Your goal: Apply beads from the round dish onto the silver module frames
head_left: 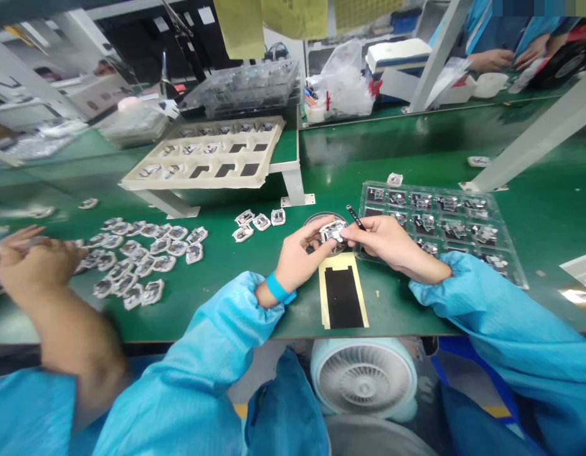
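Observation:
Between the thumb and fingers of my left hand (297, 256) is a small white plastic housing (332, 230) with metal and dark parts inside. My right hand (385, 242) pinches at the housing's right side and also holds a slim black tool, which looks like tweezers (354, 216), its end pointing up and left. Both hands are above a round disc-like stand (341, 248), mostly hidden. Just in front lies a black pad (344, 296) with a yellow taped border. Right of it, a clear tray (514, 263) carries dark electronic modules in its compartments.
Several similar white housings (140, 259) spread across the green bench (254, 304) at left, near a co-worker's hand (40, 266). A cream tray (192, 180) rests on a raised shelf. A slanted white post (525, 139) stands at right. A fan (363, 380) sits below the bench edge.

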A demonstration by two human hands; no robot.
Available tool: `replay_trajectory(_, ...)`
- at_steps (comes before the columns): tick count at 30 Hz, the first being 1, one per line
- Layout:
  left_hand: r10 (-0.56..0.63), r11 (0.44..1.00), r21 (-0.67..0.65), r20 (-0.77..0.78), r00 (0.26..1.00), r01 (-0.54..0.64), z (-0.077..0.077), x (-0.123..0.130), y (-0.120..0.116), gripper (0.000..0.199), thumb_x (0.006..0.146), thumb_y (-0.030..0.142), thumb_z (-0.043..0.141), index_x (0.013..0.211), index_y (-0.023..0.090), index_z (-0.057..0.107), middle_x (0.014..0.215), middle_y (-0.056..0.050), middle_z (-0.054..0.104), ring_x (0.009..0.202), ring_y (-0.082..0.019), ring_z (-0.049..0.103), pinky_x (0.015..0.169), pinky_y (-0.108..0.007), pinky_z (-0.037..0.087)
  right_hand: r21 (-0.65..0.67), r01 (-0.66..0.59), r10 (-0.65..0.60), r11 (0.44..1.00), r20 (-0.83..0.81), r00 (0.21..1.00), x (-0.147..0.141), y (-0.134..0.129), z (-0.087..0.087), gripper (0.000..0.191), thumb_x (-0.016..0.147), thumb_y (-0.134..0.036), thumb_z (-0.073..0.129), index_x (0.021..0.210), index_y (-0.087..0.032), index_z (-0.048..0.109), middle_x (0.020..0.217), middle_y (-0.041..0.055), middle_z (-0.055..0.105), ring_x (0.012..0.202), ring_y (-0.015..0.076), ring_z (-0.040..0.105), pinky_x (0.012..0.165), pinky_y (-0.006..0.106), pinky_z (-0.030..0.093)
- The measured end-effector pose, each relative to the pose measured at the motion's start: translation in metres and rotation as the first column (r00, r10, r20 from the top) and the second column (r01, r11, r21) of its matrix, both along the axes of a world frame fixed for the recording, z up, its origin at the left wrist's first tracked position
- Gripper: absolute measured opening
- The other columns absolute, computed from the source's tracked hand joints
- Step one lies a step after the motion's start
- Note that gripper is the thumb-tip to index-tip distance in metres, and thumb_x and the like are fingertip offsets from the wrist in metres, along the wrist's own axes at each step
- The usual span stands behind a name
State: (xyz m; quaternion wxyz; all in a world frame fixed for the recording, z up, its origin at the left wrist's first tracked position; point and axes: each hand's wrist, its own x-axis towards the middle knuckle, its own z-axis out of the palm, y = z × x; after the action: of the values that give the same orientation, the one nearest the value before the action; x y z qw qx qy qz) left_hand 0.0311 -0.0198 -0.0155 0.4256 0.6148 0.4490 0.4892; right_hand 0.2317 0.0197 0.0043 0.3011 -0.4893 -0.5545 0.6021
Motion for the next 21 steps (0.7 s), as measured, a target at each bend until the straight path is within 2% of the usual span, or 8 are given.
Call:
replay_trajectory(2, 0.039, 0.998, 0.06, -0.08, 0.996, -0.034, -0.002, -0.002, 0.0, 0.045, 0.089, 0.03, 0.073, 0.133, 0.02, 0.067, 0.128, -0.009, 0.069, 0.091, -0.019, 0.069, 0.078, -0.032, 0.057, -0.014, 0.014, -0.015, 1.0, -0.009, 1.0, -0.002, -0.002, 0.0, 0.047, 0.071, -0.056, 0.08, 0.077, -0.01, 0.068, 0.054, -0.0017, 0.053, 0.04, -0.0007, 0.03, 0.041, 0.018, 0.015)
replay_trajectory(6, 0.121, 0.984, 0.157, -0.218, 0.968, -0.088, 0.0, -0.004, -0.001, 0.045, 0.088, 0.034, 0.074, 0.131, 0.022, 0.069, 0.114, -0.007, 0.075, 0.077, -0.016, 0.066, 0.077, -0.034, 0.058, -0.071, 0.01, -0.013, 0.997, -0.051, 0.999, -0.002, -0.002, -0.002, 0.049, 0.073, -0.057, 0.077, 0.082, -0.011, 0.068, 0.062, 0.0, 0.058, 0.041, -0.0007, 0.029, 0.04, 0.018, 0.015)
replay_trajectory(7, 0.12, 0.986, 0.138, -0.191, 0.974, -0.094, 0.001, -0.004, -0.001, 0.046, 0.087, 0.035, 0.075, 0.13, 0.022, 0.07, 0.112, -0.007, 0.075, 0.08, -0.017, 0.068, 0.079, -0.035, 0.059, -0.051, 0.009, -0.012, 0.999, -0.048, 0.999, -0.002, -0.002, -0.003, 0.048, 0.074, -0.056, 0.077, 0.084, -0.011, 0.068, 0.065, 0.0007, 0.06, 0.042, -0.0001, 0.032, 0.04, 0.018, 0.018)
replay_trajectory(9, 0.078, 0.996, 0.04, -0.047, 0.996, -0.076, 0.002, -0.002, -0.001, 0.047, 0.085, 0.035, 0.078, 0.129, 0.021, 0.071, 0.117, -0.008, 0.074, 0.093, -0.021, 0.072, 0.088, -0.036, 0.06, 0.065, 0.035, -0.032, 0.997, -0.047, 0.998, -0.002, -0.001, -0.006, 0.045, 0.071, -0.05, 0.082, 0.088, -0.012, 0.067, 0.074, 0.0023, 0.065, 0.053, 0.0031, 0.049, 0.047, 0.016, 0.033)
replay_trajectory(11, 0.031, 0.998, -0.066, 0.127, 0.991, -0.023, 0.004, -0.001, 0.0, 0.047, 0.082, 0.033, 0.081, 0.126, 0.019, 0.072, 0.124, -0.009, 0.072, 0.108, -0.024, 0.071, 0.097, -0.038, 0.059, 0.2, 0.073, -0.057, 0.977, -0.084, 0.995, -0.004, -0.001, -0.009, 0.044, 0.067, -0.041, 0.087, 0.093, -0.013, 0.066, 0.087, 0.0036, 0.069, 0.074, 0.0073, 0.061, 0.064, 0.017, 0.048)
replay_trajectory(12, 0.013, 0.995, -0.102, 0.192, 0.981, 0.006, 0.004, 0.0, 0.0, 0.047, 0.08, 0.031, 0.082, 0.124, 0.018, 0.072, 0.125, -0.01, 0.072, 0.112, -0.025, 0.07, 0.101, -0.038, 0.058, 0.244, 0.086, -0.061, 0.966, -0.109, 0.992, -0.005, -0.002, -0.011, 0.045, 0.066, -0.038, 0.087, 0.096, -0.013, 0.065, 0.092, 0.0039, 0.07, 0.081, 0.0086, 0.063, 0.072, 0.019, 0.051)
replay_trajectory(16, -0.009, 0.985, -0.162, 0.306, 0.952, 0.062, 0.005, 0.002, 0.001, 0.044, 0.077, 0.028, 0.085, 0.117, 0.016, 0.074, 0.122, -0.012, 0.072, 0.11, -0.027, 0.071, 0.097, -0.039, 0.061, 0.283, 0.053, -0.013, 0.958, -0.141, 0.99, -0.008, -0.004, -0.015, 0.042, 0.07, -0.035, 0.084, 0.101, -0.014, 0.066, 0.094, 0.004, 0.07, 0.081, 0.0094, 0.062, 0.076, 0.021, 0.051)
replay_trajectory(21, 0.007, 0.975, -0.215, 0.302, 0.953, 0.061, 0.004, 0.007, -0.001, 0.044, 0.077, 0.032, 0.085, 0.116, 0.016, 0.072, 0.118, -0.012, 0.073, 0.094, -0.024, 0.075, 0.083, -0.036, 0.064, 0.313, -0.051, 0.058, 0.948, -0.013, 0.998, -0.006, -0.005, -0.012, 0.032, 0.076, -0.039, 0.077, 0.09, -0.012, 0.068, 0.082, 0.0014, 0.064, 0.073, 0.0075, 0.053, 0.067, 0.02, 0.043)
